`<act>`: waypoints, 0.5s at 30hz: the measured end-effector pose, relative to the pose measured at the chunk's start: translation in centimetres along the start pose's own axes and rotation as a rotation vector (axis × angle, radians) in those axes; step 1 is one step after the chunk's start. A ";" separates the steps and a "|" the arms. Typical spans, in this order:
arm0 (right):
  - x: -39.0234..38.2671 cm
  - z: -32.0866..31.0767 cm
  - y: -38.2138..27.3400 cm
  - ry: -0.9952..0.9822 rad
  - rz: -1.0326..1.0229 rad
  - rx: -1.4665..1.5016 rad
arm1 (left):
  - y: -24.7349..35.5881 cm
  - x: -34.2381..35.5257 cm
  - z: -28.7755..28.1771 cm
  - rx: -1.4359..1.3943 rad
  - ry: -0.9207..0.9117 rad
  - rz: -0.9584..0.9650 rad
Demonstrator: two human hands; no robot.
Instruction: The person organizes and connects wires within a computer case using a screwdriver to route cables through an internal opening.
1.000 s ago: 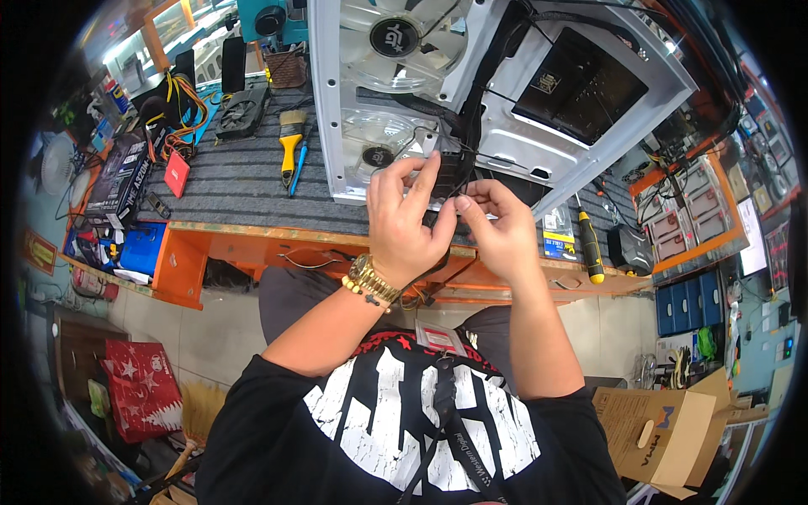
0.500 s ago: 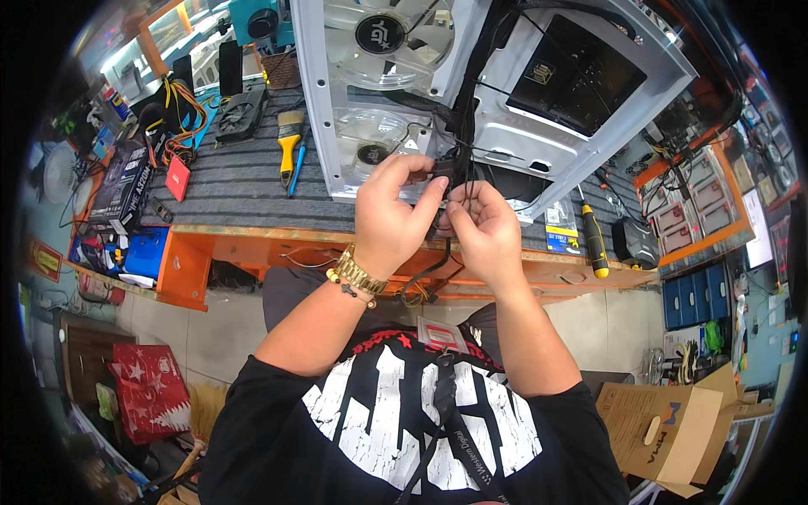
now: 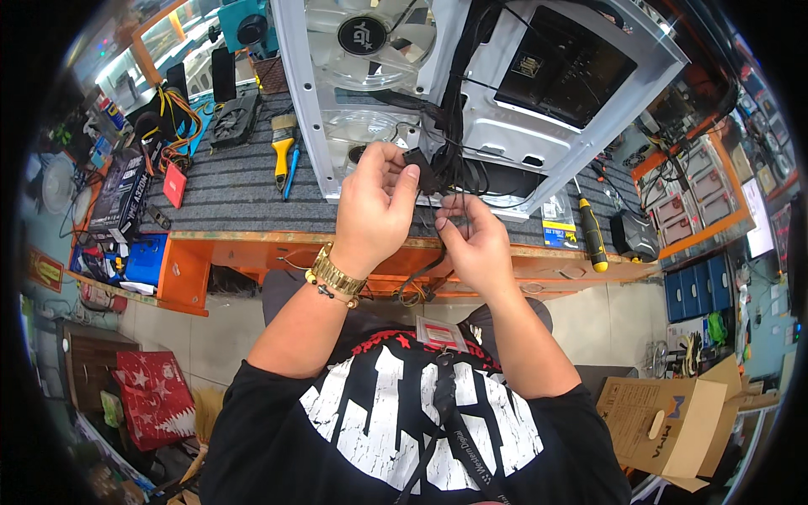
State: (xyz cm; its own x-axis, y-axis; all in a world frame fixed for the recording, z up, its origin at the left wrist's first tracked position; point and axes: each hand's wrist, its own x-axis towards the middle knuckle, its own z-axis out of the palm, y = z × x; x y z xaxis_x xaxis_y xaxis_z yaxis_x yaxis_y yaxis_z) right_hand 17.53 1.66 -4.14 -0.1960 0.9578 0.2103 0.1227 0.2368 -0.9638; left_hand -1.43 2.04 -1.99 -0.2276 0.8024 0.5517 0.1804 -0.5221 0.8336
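A white computer case (image 3: pixel 501 135) stands on the bench in front of me, its side uncovered. Black cables (image 3: pixel 454 109) run down inside it in a bundle. My left hand (image 3: pixel 374 206) is closed on a black cable connector (image 3: pixel 422 172) at the lower end of that bundle. Beside it, my right hand (image 3: pixel 478 244) pinches a thin black cable (image 3: pixel 439 240) that hangs over the bench edge. Behind the hands are clear case fans (image 3: pixel 364 36) on the left and a dark board (image 3: pixel 566 67) seen through a cutout on the right.
Left of the case lie a yellow paintbrush (image 3: pixel 283 156), a blue pen-like tool (image 3: pixel 292 172), a graphics card (image 3: pixel 233 119) and a red flat box (image 3: pixel 174 185). To the right are a yellow-black screwdriver (image 3: pixel 592 236) and a small packet (image 3: pixel 558 227). The bench's orange front edge (image 3: pixel 353 242) runs below my hands.
My left hand has shifted left with the connector, which shows more plainly. My right hand has moved slightly down and left, away from the connector. The case appears further left in view.
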 end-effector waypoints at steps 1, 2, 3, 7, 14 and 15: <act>0.0 0.0 0.0 0.000 -0.039 -0.073 | 0.0 0.0 0.0 0.026 0.008 0.018; 0.0 -0.1 0.0 0.001 -0.078 -0.146 | 0.1 0.0 0.1 0.052 0.016 0.037; 0.0 -0.3 -0.4 0.005 -0.078 -0.145 | 0.3 0.0 0.1 0.051 0.013 0.038; -0.2 -1.4 -2.1 -0.063 -0.096 -0.463 | 0.8 -0.4 0.0 0.151 0.008 0.043; -0.2 -4.1 -3.3 -0.165 -0.090 -0.590 | 0.9 -1.4 1.3 0.021 -0.003 -0.112; -0.3 -4.1 -3.3 -0.165 -0.090 -0.589 | 0.9 -1.5 1.3 0.022 -0.004 -0.113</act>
State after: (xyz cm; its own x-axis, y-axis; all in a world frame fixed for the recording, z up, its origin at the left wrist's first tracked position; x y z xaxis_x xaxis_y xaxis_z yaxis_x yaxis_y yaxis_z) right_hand 21.17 1.30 -0.33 -0.3730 0.9032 0.2126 0.6063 0.4106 -0.6810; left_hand 0.31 0.73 -2.09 -0.2441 0.8568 0.4541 0.1749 -0.4217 0.8897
